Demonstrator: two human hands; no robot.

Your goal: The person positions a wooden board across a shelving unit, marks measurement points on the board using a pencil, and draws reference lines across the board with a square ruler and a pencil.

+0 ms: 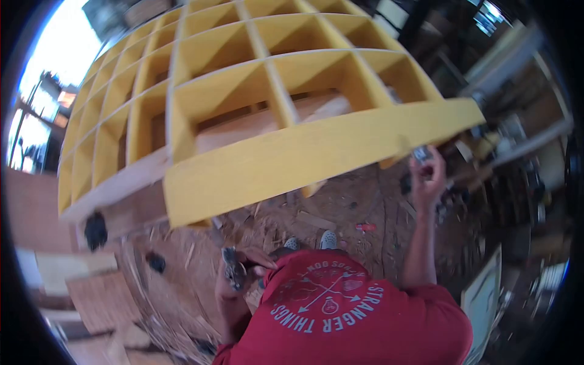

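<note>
My right hand is raised at the right end of a yellow board, its fingers closed around a small silvery-grey piece. Blur keeps me from telling its kind. Low in front of my body, near the shirt hem, my left hand has bent fingers and a dark metallic piece against it, also too blurred to name. The yellow board forms the near edge of a large wooden grid frame with many square compartments. Between my left hand and the board there is a gap.
Wood scraps and shavings cover the dirt floor, where a small red item lies. Plywood offcuts are piled at lower left. A pale panel leans at lower right, below cluttered shelving. My shoes show below.
</note>
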